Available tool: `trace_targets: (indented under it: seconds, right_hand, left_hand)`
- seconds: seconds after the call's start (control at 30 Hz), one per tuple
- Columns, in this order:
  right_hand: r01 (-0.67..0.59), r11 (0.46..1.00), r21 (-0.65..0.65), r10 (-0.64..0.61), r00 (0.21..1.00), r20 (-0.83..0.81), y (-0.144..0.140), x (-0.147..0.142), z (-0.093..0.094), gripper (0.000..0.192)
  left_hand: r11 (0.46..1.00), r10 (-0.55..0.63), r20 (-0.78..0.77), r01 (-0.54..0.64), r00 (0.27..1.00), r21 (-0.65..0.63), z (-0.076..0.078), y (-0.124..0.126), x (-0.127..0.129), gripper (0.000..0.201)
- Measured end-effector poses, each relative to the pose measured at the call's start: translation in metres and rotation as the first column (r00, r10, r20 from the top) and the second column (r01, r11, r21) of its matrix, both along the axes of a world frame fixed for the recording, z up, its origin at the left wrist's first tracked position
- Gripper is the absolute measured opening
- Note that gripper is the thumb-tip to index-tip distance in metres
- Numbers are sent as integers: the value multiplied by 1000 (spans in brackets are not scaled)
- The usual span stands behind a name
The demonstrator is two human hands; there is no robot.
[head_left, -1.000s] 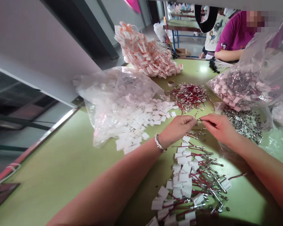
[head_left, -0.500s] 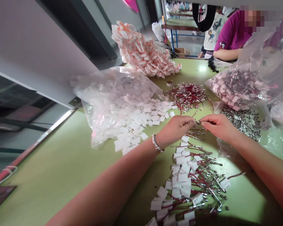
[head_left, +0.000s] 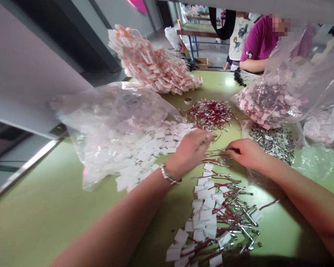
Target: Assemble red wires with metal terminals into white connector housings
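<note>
My left hand (head_left: 192,151), palm down with fingers stretched out and slightly blurred, is beside the heap of white plastic pieces (head_left: 153,142). Near its fingertips lies the pile of short red wires (head_left: 211,114) with metal ends. Across from it, my right hand (head_left: 246,152) is pinched, its fingertips at the metal end of a red wire (head_left: 215,154) above the row. Below both hands runs a long row of red wires with white tabs (head_left: 208,204) and shiny metal tubes (head_left: 247,228).
A clear bag (head_left: 97,148) spills white pieces on the left. Behind stands a bundle of orange-and-white parts (head_left: 153,63) and a tape roll (head_left: 188,100). At right are metal parts (head_left: 272,142) and a filled bag (head_left: 269,100). A person in purple (head_left: 257,40) sits opposite.
My hands have moved apart from where they met at a small metal part. My left hand shifted left and its fingers straightened; my right stays pinched, slightly lower. The camera view turned right.
</note>
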State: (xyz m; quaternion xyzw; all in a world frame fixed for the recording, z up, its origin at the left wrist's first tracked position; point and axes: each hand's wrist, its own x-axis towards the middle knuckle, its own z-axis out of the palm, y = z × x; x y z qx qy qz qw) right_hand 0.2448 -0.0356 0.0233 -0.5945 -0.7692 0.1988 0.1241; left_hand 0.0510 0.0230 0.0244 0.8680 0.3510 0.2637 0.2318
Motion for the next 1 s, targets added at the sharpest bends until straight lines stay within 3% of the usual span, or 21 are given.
trace_targets:
  seconds: [0.1, 0.2, 0.3, 0.43, 0.57, 0.73, 0.9, 1.0]
  right_hand:
    - [-62, 998, -9, 63, 989, 131, 1, 5, 7, 26]
    - [106, 993, 58, -117, 963, 244, 8, 28, 18, 32]
    - [262, 952, 157, -305, 836, 457, 20, 63, 20, 27]
    - [169, 979, 115, -204, 777, 596, 29, 91, 8, 24]
    - [113, 988, 102, -152, 770, 619, 32, 93, 0, 24]
    - [91, 995, 38, -95, 773, 627, 31, 94, 2, 23]
    - [63, 990, 124, -130, 732, 669, 29, 86, -2, 25]
    - [23, 981, 194, -142, 771, 621, 28, 78, -2, 25]
  left_hand:
    - [961, 234, 110, -212, 966, -176, 3, 2, -2, 33]
    - [939, 234, 59, -210, 970, -271, 3, 0, 0, 30]
    - [910, 209, 64, -170, 976, -378, 1, -2, 2, 33]
    - [877, 161, 6, -140, 987, -459, 0, -1, 2, 40]
    - [875, 116, 12, -96, 993, -474, -3, 0, 0, 41]
    - [814, 130, 43, -82, 991, -575, -2, 3, -1, 43]
    - [816, 124, 26, -87, 992, -571, -1, 2, 0, 37]
    - [820, 172, 39, -121, 984, -559, -3, 0, 2, 35]
